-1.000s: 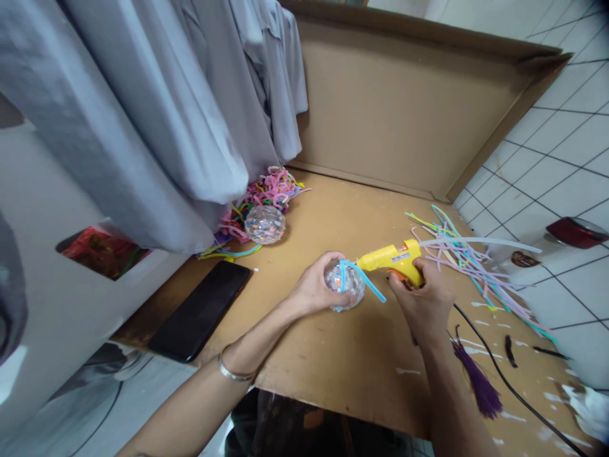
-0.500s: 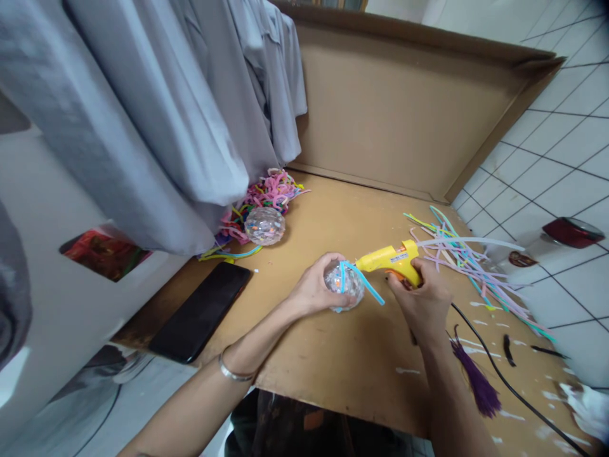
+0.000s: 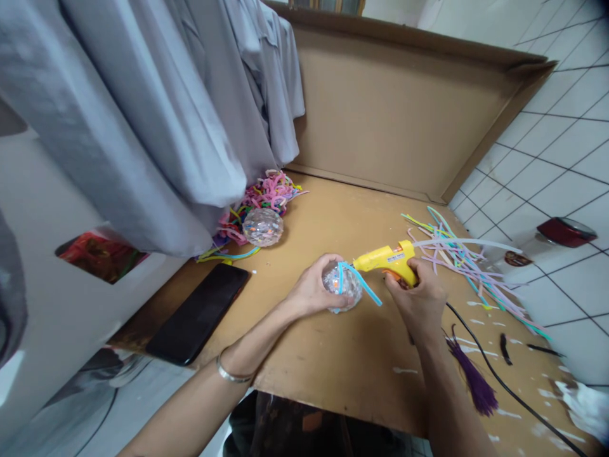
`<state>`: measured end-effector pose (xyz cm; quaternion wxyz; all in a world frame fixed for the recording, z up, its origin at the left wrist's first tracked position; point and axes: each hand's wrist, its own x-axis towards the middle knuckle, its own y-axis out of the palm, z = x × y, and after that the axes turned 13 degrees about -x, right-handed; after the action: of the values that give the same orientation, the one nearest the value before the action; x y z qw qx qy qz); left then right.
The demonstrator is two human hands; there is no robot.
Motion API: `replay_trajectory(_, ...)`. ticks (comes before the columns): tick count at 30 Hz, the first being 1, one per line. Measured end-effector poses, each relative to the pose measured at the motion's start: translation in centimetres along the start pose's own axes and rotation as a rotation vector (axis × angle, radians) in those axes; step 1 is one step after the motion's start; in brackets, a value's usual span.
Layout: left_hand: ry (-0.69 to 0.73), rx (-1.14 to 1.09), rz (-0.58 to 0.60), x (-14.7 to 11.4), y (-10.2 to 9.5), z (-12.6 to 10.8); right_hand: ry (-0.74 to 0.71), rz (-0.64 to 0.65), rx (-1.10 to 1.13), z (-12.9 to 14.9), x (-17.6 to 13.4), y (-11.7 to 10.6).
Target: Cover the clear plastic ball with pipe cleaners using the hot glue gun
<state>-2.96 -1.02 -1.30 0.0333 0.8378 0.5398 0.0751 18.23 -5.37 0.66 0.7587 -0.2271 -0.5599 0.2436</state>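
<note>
My left hand (image 3: 318,285) is wrapped round a clear faceted ball (image 3: 351,293) with small coloured bits showing in it. A light blue pipe cleaner (image 3: 365,285) bends over the top of the ball, and one end sticks out to the right. In my right hand (image 3: 419,292) is a yellow hot glue gun (image 3: 384,259), gripped by its handle. Its nozzle is at the top of the ball, close by the blue strip; whether it touches cannot be made out. A long translucent glue stick (image 3: 476,240) extends from the gun's back.
A second clear ball (image 3: 263,227) sits before a heap of colourful pipe cleaners (image 3: 273,190). A black phone (image 3: 198,314) lies at left. Pastel pipe cleaners (image 3: 469,266), a purple tassel (image 3: 473,374) and the gun's black cord (image 3: 495,373) lie at right. Grey shirts (image 3: 190,114) hang over the table's left.
The view has shifted slightly. My hands, the ball and the glue gun keep nearly the same places relative to each other.
</note>
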Motion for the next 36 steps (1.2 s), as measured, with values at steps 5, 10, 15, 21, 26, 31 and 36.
replay_trajectory(5, -0.008, -0.004, 0.002, -0.07, 0.04, -0.05, 0.012, 0.029, -0.001, -0.03, -0.04, 0.09)
replay_trajectory(10, -0.005, -0.022, 0.009, 0.05, 0.03, 0.09, 0.062, 0.054, 0.010, -0.18, 0.03, 0.05)
replay_trajectory(15, 0.003, -0.003, 0.004, 0.07, -0.04, 0.26, 0.112, 0.074, 0.022, -0.18, 0.05, 0.07)
replay_trajectory(21, 0.014, 0.005, 0.005, 0.07, -0.06, 0.25, 0.098, 0.074, 0.027, -0.10, -0.04, 0.25)
replay_trajectory(26, 0.010, -0.002, 0.000, 0.07, -0.06, 0.28, 0.075, 0.105, 0.051, -0.29, 0.12, 0.06)
replay_trajectory(31, -0.003, -0.027, 0.005, 0.04, 0.00, 0.22, 0.069, 0.110, 0.054, -0.32, 0.15, -0.07)
replay_trajectory(36, 0.003, -0.012, 0.001, 0.09, 0.08, 0.21, 0.075, 0.072, 0.019, -0.29, 0.02, 0.12)
